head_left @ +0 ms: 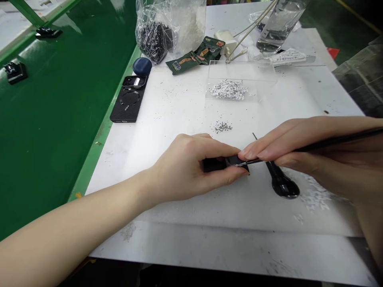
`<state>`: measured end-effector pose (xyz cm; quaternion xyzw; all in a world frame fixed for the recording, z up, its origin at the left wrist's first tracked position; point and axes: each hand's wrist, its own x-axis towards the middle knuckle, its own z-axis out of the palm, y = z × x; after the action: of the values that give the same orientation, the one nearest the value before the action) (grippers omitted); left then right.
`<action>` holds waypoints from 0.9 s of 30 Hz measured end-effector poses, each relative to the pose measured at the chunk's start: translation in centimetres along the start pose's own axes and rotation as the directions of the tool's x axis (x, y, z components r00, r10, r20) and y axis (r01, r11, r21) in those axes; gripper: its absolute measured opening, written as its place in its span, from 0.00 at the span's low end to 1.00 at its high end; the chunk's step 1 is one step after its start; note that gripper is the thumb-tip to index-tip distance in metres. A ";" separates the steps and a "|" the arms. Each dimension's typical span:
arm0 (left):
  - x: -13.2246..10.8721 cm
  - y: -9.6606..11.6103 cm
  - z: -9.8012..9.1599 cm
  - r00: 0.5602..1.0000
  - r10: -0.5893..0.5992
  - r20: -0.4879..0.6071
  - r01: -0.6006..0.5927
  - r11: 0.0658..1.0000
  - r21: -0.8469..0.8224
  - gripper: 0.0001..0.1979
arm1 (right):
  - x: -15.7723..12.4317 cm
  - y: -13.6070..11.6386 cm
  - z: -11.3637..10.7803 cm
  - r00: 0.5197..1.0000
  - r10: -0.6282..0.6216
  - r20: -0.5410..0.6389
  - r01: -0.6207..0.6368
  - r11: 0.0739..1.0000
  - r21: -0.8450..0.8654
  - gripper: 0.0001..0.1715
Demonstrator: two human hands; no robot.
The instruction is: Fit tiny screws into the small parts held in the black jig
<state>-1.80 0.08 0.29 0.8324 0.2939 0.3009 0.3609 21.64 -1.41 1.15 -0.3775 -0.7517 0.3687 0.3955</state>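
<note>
My left hand point(188, 169) grips a small black piece point(236, 161) between thumb and fingers, and most of the piece is hidden. My right hand point(302, 149) holds slender black tweezers point(329, 145), whose fine metal tip point(243, 163) touches the piece. Beneath my right hand lies a glossy black spoon point(283, 185), its handle passing out of sight under my fingers. A little beyond my hands sits a small heap of dark grains point(223, 127). White fragments point(315, 195) are scattered to the right of the spoon.
A clear plastic tray point(239, 69) holds white fragments on the white work sheet point(179, 111). Beyond lie a black phone point(128, 99), blue round case point(142, 66), bagged black pieces point(152, 42), green packets point(194, 56) and a water-filled glass vessel point(278, 28). Green bench surface point(60, 139) lies left.
</note>
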 end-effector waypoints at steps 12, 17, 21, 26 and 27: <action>-0.2 0.0 0.1 1.000 -0.020 -0.010 0.020 1.000 -0.017 0.08 | 0.2 -0.6 -0.4 0.994 -0.028 0.108 0.035 0.997 -0.065 0.08; -0.3 -0.1 0.0 0.999 -0.029 -0.017 0.028 0.999 -0.026 0.07 | 0.2 -0.7 -0.2 0.995 -0.015 0.097 0.022 0.997 -0.071 0.09; -0.3 -0.1 -0.1 1.000 -0.030 -0.004 0.030 0.999 -0.020 0.08 | 0.3 -0.7 -0.1 0.997 -0.025 0.074 0.029 0.998 -0.056 0.09; 0.0 0.0 0.0 1.000 -0.023 -0.010 0.022 1.000 -0.022 0.09 | 0.9 -0.4 0.5 0.951 0.030 -0.309 -0.049 0.997 -0.053 0.03; 0.1 0.1 -0.1 1.000 -0.024 -0.004 0.024 0.999 -0.028 0.10 | 1.0 -0.2 0.8 0.923 0.044 -0.382 -0.087 0.991 -0.098 0.03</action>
<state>-1.77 0.12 0.40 0.8230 0.3006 0.3023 0.3755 20.49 -0.81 1.29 -0.4883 -0.6677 0.2587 0.4987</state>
